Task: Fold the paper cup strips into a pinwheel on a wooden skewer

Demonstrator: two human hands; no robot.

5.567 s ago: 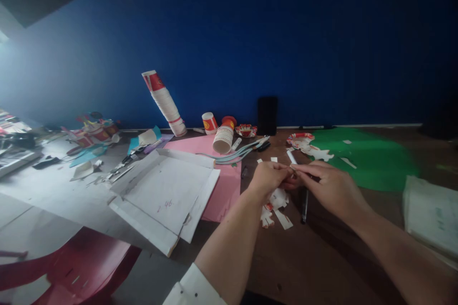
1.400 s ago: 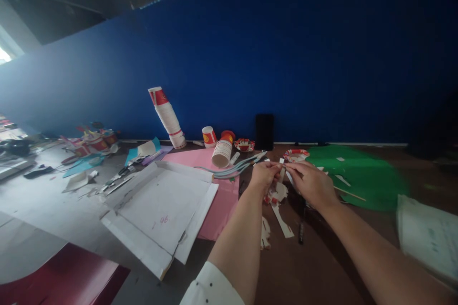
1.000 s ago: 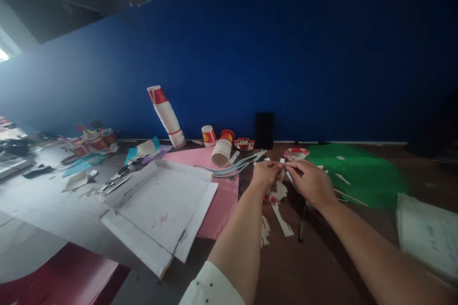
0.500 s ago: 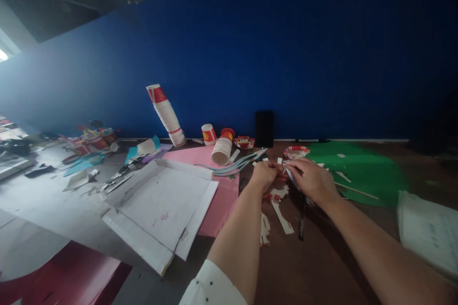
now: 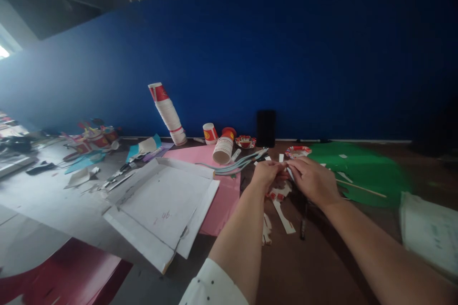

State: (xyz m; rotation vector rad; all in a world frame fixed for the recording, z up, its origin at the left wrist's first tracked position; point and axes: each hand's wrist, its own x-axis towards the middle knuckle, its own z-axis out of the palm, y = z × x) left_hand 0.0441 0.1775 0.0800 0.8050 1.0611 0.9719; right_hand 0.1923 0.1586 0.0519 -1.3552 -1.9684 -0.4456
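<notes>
My left hand (image 5: 266, 175) and my right hand (image 5: 312, 180) meet over the brown tabletop, fingertips pinched together on a cut paper cup (image 5: 281, 157). White strips of it stick out between and behind the fingers; the rest is hidden by the hands. Just beneath lie red-and-white paper cup scraps (image 5: 285, 218), with another pale cut scrap (image 5: 266, 228) nearer to me. A dark pen (image 5: 303, 229) rests below my right hand. Behind the hands sits a red-and-white woven-looking ring (image 5: 298, 151).
To the left are a white box lid (image 5: 157, 205), pink paper (image 5: 222, 205), a leaning stack of paper cups (image 5: 168, 114) and lying cups (image 5: 222, 150). Green paper (image 5: 375, 171) with a thin stick (image 5: 361, 188) lies right. A blue partition (image 5: 229, 57) stands behind.
The view has shifted very slightly. Both hands stay together at the same spot, with only small finger movements on the cut paper cup.
</notes>
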